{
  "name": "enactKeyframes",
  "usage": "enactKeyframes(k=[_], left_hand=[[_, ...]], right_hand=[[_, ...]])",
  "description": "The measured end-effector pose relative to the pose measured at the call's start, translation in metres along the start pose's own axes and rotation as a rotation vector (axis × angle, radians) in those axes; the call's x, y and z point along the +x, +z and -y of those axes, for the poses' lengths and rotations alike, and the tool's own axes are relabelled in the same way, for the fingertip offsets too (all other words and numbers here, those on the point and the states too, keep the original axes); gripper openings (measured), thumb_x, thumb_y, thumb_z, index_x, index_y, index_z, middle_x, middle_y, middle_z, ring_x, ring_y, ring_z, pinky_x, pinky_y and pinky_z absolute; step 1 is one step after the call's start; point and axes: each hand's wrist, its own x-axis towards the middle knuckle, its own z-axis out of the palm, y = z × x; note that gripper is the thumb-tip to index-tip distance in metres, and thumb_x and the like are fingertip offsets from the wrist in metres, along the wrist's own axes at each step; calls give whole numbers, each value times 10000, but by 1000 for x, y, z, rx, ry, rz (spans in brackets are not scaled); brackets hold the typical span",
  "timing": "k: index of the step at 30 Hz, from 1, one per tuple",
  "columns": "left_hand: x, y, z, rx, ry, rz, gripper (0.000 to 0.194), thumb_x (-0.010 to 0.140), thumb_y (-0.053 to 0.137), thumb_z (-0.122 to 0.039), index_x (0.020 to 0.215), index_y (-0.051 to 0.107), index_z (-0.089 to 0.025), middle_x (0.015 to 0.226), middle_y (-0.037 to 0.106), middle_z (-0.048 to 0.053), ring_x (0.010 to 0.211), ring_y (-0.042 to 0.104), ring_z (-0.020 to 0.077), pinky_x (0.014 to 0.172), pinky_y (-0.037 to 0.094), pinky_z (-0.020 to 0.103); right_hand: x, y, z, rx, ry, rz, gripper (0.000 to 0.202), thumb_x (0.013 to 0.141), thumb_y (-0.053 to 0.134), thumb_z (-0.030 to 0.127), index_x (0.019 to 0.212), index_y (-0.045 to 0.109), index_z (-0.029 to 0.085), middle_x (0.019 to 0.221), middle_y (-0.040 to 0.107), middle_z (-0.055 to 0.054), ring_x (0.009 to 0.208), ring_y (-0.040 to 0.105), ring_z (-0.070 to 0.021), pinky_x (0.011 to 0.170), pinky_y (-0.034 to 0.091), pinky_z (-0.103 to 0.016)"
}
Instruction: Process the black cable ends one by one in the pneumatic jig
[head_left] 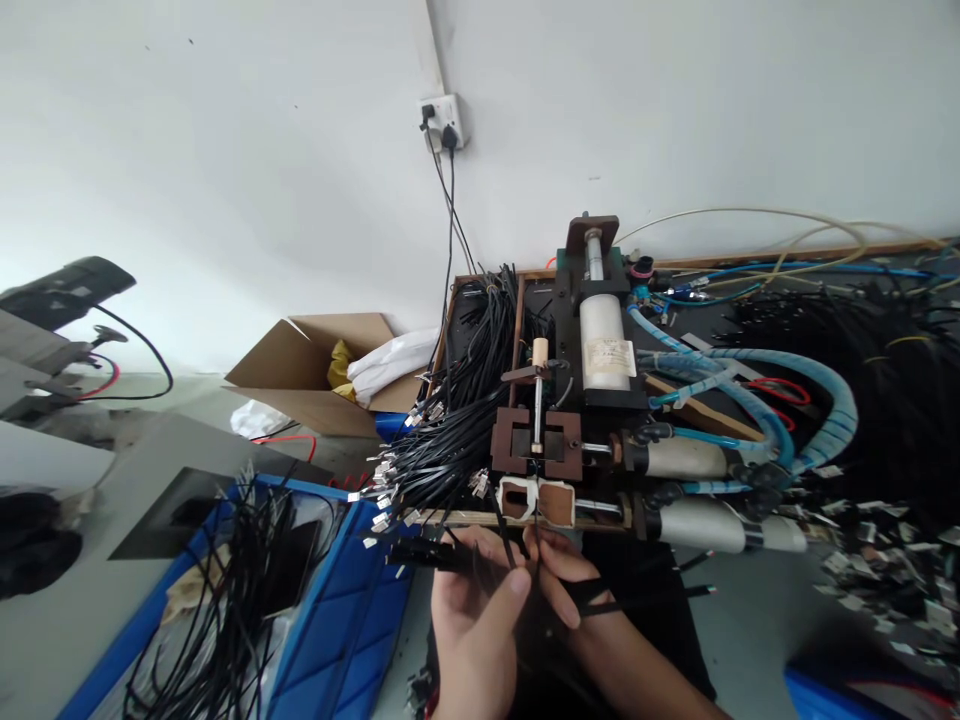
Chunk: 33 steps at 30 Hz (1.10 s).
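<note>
In front of the bench edge, my left hand (472,615) is closed around several black cables (424,553) that stick out to its left. Close beside it, my right hand (574,580) pinches a black cable with thumb and fingers, and cable lengths (652,602) with bared ends extend to its right. Both sets of fingertips nearly meet just below a brown clamp block (557,503) edged with white wrapping. Behind that block is a brown metal frame (506,450) with an upright rod. Cable parts between my palms are hidden or blurred.
Bundled black cables with metal connectors (450,440) lie left of the pneumatic cylinders (697,525). More cables (885,380) are piled at right. A blue crate (330,620) stands lower left, an open cardboard box (300,385) behind it. Blue hoses (832,400) loop over the bench.
</note>
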Motion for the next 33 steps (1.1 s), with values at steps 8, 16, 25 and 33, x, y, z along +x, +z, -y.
enactKeyframes(k=[8,16,25,33], left_hand=[[0,0,-2,-20,19,-73,362,698,1002,-252,901,704,-221,821,723,-6,800,706,166,807,599,276],[-5,-3,0,-47,-11,9,265,783,950,-332,879,728,-223,758,689,-17,710,653,144,696,576,240],[-8,-9,1,58,87,60,246,776,960,-274,846,731,-217,823,666,-23,746,641,125,715,558,198],[-11,-11,4,119,52,45,321,747,981,-332,883,715,-216,782,720,-13,734,731,179,731,626,281]], right_hand=[[-7,11,7,-105,-64,-106,299,806,898,505,799,810,218,374,510,76,446,469,-152,606,436,-293],[-16,3,-1,-176,-142,123,740,985,573,742,445,659,244,339,358,44,390,373,-135,531,372,-305],[-19,-7,2,-399,-133,262,458,830,848,595,647,712,198,369,511,66,297,333,-82,385,183,-233],[-29,11,0,-215,-139,12,632,997,530,748,717,692,206,382,499,45,414,466,-129,595,435,-255]])
